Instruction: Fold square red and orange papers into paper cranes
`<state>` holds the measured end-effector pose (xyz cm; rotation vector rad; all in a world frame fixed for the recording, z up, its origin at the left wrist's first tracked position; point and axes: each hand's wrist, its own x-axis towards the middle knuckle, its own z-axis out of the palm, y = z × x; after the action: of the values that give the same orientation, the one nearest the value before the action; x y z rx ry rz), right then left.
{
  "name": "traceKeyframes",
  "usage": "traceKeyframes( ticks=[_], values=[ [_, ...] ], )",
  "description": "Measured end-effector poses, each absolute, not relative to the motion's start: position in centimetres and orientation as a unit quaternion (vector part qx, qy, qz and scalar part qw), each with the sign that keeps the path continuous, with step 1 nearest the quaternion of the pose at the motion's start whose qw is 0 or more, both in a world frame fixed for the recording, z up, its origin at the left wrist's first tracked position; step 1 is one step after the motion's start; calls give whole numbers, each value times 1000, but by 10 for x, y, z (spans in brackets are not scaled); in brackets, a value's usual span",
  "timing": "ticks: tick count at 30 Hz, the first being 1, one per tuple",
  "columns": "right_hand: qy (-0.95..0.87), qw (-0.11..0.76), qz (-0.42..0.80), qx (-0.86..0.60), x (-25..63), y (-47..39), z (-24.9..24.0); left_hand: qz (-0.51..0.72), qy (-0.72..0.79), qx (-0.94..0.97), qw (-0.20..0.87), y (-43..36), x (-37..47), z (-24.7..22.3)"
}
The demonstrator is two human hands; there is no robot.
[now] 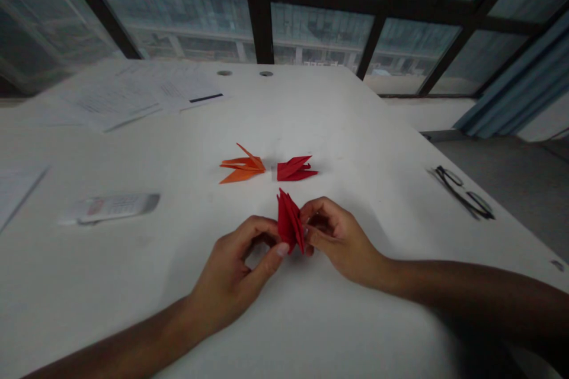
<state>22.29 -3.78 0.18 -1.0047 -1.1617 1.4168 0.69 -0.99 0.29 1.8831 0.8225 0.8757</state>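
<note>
A red folded-paper crane [290, 222] stands upright between my two hands, its points facing up. My left hand [242, 269] grips its left side and lower edge with thumb and fingers. On the other side my right hand [340, 237] pinches the right face near its middle, the fingertips partly hidden behind the paper. Just beyond lie an orange folded-paper crane [243, 169] on the left and a second red folded-paper crane [295, 169] on the right, both on the white table [329, 112].
A white packet or tube [113, 208] lies on the left. Printed sheets [128, 95] spread at the far left, with a dark strip [205, 98] on one. Black-framed eyeglasses [462, 191] rest near the right table edge. Windows [320, 29] stand behind, and a blue curtain [511, 89] hangs right.
</note>
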Motion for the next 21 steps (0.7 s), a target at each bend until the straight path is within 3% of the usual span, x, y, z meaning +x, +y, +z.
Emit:
traceKeyframes(
  ticks=[8,15,21],
  values=[
    [-556,549,489,-387,228,-39,3,378,245,852,268,-5,6,12],
    [-660,550,364,-360,234,-41,9,380,164,874,256,-3,4,12],
    [-681,539,345,-357,236,-43,6,385,177,877,227,-1,-2,8]
  ],
)
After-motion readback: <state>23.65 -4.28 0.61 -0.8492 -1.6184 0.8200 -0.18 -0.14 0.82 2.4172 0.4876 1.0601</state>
